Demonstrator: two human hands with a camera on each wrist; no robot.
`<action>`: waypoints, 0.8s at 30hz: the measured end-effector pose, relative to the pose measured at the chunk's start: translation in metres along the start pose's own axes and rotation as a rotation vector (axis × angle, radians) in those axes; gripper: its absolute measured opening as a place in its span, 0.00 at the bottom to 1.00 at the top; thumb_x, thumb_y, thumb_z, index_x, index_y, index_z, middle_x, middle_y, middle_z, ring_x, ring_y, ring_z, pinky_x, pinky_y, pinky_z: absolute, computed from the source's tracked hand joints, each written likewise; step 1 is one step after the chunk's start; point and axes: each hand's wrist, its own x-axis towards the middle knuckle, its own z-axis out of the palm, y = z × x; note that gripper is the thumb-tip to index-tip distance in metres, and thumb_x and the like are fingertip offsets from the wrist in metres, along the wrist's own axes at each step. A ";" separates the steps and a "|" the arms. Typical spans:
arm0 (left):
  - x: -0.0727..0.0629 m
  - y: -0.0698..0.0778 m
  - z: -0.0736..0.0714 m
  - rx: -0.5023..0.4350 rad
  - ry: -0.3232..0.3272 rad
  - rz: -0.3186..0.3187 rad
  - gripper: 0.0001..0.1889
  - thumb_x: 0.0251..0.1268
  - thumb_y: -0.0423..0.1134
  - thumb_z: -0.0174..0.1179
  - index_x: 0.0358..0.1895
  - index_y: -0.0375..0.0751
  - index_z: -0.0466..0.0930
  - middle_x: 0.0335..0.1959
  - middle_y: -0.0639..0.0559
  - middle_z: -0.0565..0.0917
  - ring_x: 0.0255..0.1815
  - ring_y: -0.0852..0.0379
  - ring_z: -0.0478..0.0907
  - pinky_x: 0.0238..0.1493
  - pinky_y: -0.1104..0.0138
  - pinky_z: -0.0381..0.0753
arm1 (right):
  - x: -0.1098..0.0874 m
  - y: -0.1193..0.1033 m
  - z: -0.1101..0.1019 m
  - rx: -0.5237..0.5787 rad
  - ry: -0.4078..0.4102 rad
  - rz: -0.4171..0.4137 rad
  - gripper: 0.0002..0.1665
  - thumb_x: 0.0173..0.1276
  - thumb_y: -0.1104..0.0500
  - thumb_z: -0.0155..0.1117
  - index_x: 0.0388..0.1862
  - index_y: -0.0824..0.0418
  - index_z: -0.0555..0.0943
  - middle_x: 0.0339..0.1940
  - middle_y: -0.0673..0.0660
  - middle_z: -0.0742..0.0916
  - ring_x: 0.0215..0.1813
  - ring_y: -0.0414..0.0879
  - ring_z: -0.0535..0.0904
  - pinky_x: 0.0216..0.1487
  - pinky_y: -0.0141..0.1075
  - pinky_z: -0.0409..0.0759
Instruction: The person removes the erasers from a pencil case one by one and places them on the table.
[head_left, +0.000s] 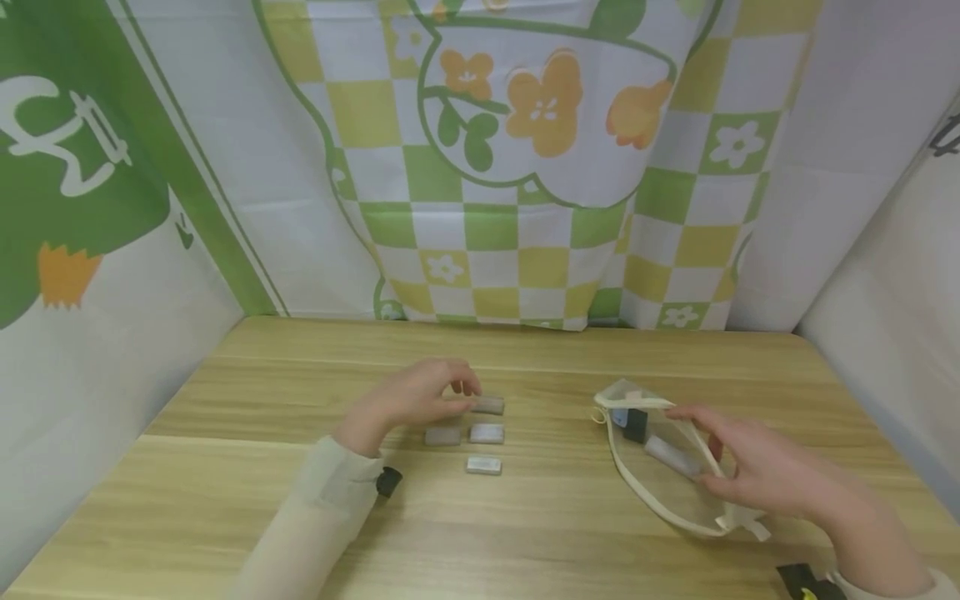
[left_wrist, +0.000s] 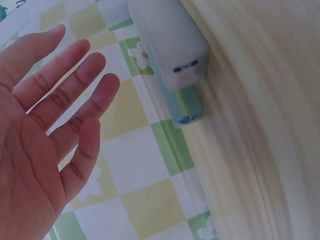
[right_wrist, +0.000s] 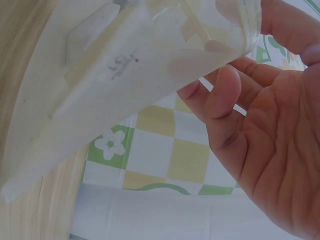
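My left hand [head_left: 420, 393] is over the table beside several small pale rectangular blocks, possibly erasers. Its fingertips are at the back block [head_left: 490, 406]; another block [head_left: 487, 433], a greyish one [head_left: 443, 436] and a front one [head_left: 483, 466] lie nearby. The left wrist view shows loosely spread fingers holding nothing, and a grey-white block [left_wrist: 172, 45] with a small printed face above a blue-green one [left_wrist: 187, 102]. With fingers and thumb, my right hand [head_left: 772, 462] grips the rim of a translucent pouch [head_left: 637, 493] with cream trim. Inside are a dark block [head_left: 635, 425] and a whitish bar [head_left: 672, 457].
A wooden table [head_left: 300, 367] carries everything. Behind it hangs a checked, flowered cloth [head_left: 491, 225]; pale fabric walls [head_left: 67, 400] stand at both sides. A small pull loop [head_left: 598, 415] is on the pouch's left end.
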 end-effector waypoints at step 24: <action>0.028 0.025 -0.003 -0.082 0.056 0.073 0.13 0.71 0.40 0.59 0.54 0.40 0.81 0.50 0.49 0.85 0.52 0.54 0.79 0.56 0.53 0.80 | 0.000 0.001 0.002 -0.028 0.008 -0.023 0.43 0.57 0.58 0.74 0.70 0.57 0.66 0.30 0.48 0.77 0.24 0.30 0.65 0.22 0.28 0.67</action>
